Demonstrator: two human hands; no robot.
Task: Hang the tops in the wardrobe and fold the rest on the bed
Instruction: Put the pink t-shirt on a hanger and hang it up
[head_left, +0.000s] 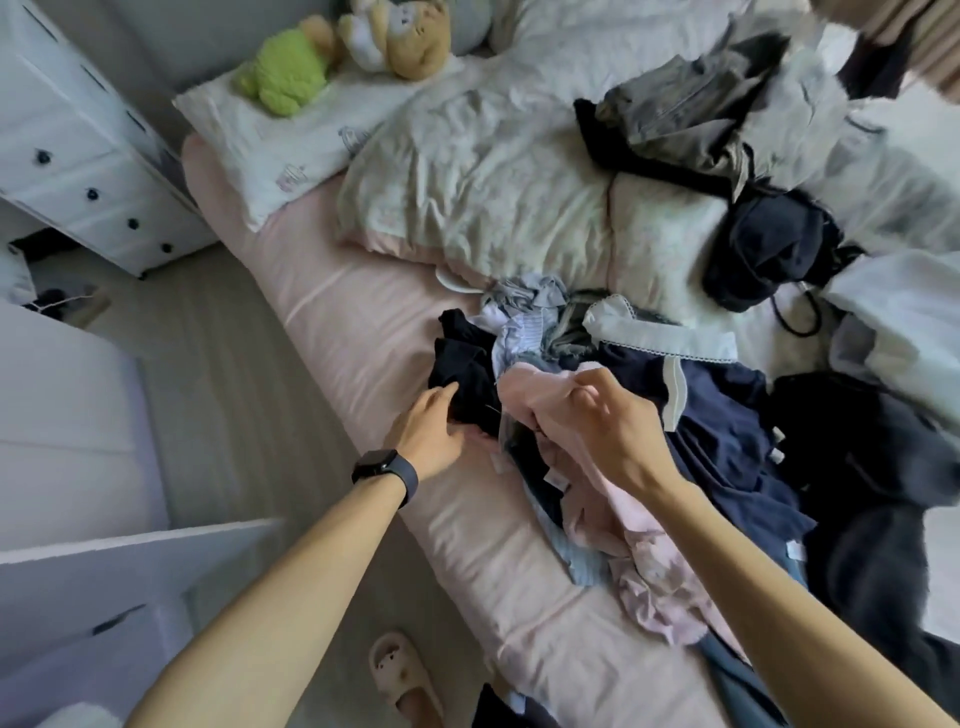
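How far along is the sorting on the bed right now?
Done: nothing visibly folded; clothes lie heaped on the bed. In hand: right hand pinches the pink garment, left hand is on the black garment. Left: navy garment, dark pile on the duvet.

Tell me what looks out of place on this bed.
The clothes pile lies tangled and unfolded on the pink sheet, where the right hand grips a pink garment. The duvet is bunched up, with more garments dumped alongside.
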